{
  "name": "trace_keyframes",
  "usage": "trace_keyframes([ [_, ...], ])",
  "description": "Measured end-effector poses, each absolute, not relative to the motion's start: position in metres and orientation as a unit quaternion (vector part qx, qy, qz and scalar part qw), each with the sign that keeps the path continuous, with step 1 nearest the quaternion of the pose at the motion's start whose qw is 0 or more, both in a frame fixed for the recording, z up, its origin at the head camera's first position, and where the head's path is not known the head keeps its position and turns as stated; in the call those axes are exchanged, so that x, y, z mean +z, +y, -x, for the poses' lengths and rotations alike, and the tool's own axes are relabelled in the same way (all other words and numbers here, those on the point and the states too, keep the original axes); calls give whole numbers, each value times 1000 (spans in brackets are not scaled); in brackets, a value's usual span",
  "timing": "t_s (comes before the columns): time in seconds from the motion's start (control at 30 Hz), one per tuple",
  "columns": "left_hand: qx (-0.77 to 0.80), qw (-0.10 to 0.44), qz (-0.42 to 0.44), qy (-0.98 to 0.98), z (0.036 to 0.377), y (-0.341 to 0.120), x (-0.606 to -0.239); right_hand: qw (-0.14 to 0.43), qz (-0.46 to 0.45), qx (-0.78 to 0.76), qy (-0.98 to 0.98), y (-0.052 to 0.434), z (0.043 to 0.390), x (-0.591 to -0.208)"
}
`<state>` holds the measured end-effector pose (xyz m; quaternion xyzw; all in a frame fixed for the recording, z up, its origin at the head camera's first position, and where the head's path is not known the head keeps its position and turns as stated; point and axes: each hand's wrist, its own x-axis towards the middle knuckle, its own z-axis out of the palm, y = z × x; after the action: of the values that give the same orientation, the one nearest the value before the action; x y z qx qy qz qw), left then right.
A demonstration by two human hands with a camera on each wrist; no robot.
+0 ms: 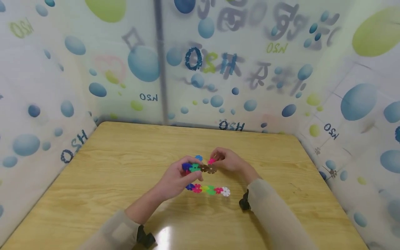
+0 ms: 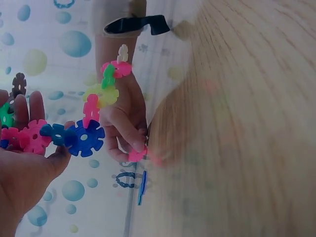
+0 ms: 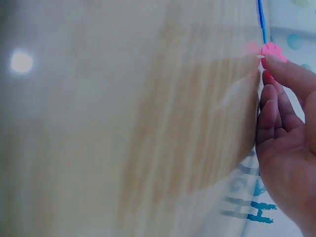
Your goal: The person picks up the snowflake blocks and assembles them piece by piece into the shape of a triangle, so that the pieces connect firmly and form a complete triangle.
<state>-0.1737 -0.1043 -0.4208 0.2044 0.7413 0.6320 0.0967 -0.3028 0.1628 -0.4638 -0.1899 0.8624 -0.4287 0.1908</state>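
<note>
My left hand (image 1: 187, 172) grips a short chain of plastic snowflake discs (image 1: 200, 168), blue, green and brown, just above the table (image 1: 103, 166). The left wrist view shows that chain's pink and blue discs (image 2: 74, 138) across my left palm (image 2: 43, 134). To its right, my right hand (image 1: 216, 158) pinches one pink disc (image 1: 211, 161) close to the brown end of the chain. The same pink disc (image 3: 270, 49) sits at my right fingertips (image 3: 269, 74). A second chain (image 1: 207, 189), blue to white, lies flat on the table in front of both hands.
A single blue disc (image 1: 198, 158) lies on the wooden table just behind the hands, seen edge-on (image 2: 142, 187) from the left wrist. Bubble-printed screens (image 1: 200, 76) close the table in at the back and on both sides. Black straps (image 1: 244, 203) sit on both wrists.
</note>
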Motion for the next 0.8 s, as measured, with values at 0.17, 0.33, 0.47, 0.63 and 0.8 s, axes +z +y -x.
trace_keyframes([
  [0.17,631,96,-201,743,173,-103,-421,153,186,-456,857,174,290,-455],
  [0.33,632,97,-200,742,173,-102,-420,121,201,-519,822,185,269,-435],
  [0.47,638,94,-202,737,173,-101,-420,107,213,-567,789,189,247,-419],
  [0.63,634,93,-203,740,174,-102,-420,78,232,-606,756,193,217,-405],
  [0.8,637,96,-197,739,173,-103,-422,60,250,-624,738,194,195,-400],
])
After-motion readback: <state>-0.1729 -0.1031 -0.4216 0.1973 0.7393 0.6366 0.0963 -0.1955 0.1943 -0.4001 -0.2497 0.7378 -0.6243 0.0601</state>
